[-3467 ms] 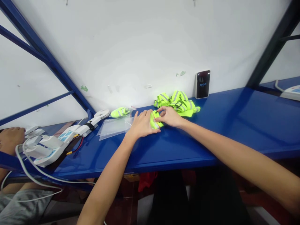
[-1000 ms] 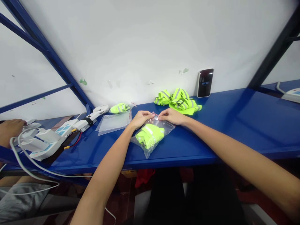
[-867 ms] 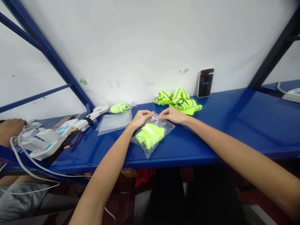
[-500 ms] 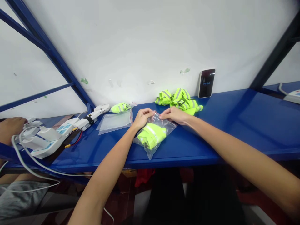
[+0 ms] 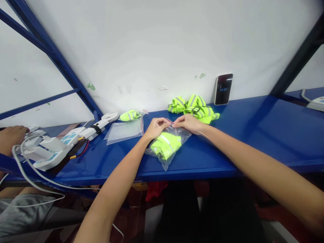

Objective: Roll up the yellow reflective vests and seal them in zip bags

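Note:
A clear zip bag (image 5: 165,164) lies on the blue table with its red-lined opening pointing away from me. Inside it is a folded neon yellow reflective strap or vest (image 5: 167,145); which of the two I cannot tell. My left hand (image 5: 157,128) pinches the zip edge on the left. Just right of it, my right hand (image 5: 188,124) pinches the same edge between thumb and fingers. Behind my right hand rests a pile of loose neon yellow reflective bands (image 5: 196,107) with grey stripes.
Flat clear bags (image 5: 125,131) lie left of my hands, with another packed neon bundle (image 5: 130,115) behind. A small white fan (image 5: 110,117) and a loaded power strip (image 5: 52,158) stand further left, near another person's hand (image 5: 14,136). A phone-like device (image 5: 223,89) leans on the wall.
The bag and its neon contents have shifted slightly right and turned a little. My left hand has slid a short way right along the zip edge; my right hand stays nearly in place.

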A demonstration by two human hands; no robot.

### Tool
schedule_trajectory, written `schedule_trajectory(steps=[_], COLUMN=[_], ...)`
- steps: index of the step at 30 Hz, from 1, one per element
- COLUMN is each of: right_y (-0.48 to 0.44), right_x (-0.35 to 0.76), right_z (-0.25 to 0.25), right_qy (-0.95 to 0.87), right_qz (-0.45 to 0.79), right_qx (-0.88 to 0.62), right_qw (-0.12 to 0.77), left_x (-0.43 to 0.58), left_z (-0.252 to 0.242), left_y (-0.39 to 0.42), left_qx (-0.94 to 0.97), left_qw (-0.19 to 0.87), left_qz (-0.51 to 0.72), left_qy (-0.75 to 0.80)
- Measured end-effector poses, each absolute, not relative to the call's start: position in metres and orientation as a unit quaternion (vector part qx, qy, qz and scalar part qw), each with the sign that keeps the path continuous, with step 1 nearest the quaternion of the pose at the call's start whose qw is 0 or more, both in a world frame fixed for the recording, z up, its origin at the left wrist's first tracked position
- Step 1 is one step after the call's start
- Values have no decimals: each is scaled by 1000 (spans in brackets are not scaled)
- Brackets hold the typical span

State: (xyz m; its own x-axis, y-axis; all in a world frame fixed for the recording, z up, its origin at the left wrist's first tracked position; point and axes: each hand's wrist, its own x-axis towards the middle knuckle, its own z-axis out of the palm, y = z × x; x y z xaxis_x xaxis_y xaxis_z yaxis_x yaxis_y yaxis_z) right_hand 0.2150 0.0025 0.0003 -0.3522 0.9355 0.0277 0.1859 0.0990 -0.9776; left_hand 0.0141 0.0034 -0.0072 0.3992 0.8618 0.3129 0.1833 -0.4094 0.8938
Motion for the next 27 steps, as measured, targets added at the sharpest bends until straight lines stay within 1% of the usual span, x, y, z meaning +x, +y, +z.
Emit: schedule_trajectory(steps=[4, 8, 11, 18, 24, 27], right_y=[0, -1, -2, 1, 6, 8], right_x=[213, 210, 210, 216, 226, 230], right_z=[1, 1, 3, 7, 14, 17], right_qy=[-669, -674, -675, -669, -634, -617], right_qz=[470, 459, 455, 554, 627, 641], right_qx=[-433, -426, -437, -393, -348, -349], right_qw=[379, 392, 382, 302, 290, 294], left_x=[14, 15, 14, 6, -12, -19], left_z=[-6, -7, -7, -4, 4, 7], left_y=[4, 4, 4, 12, 22, 24], left_qx=[738, 747, 754, 720, 693, 690], left_qw=[397, 396, 396, 439, 363, 354], left_qz=[420, 412, 398, 402, 469, 480], left_qy=[349, 339, 341, 356, 409, 411])
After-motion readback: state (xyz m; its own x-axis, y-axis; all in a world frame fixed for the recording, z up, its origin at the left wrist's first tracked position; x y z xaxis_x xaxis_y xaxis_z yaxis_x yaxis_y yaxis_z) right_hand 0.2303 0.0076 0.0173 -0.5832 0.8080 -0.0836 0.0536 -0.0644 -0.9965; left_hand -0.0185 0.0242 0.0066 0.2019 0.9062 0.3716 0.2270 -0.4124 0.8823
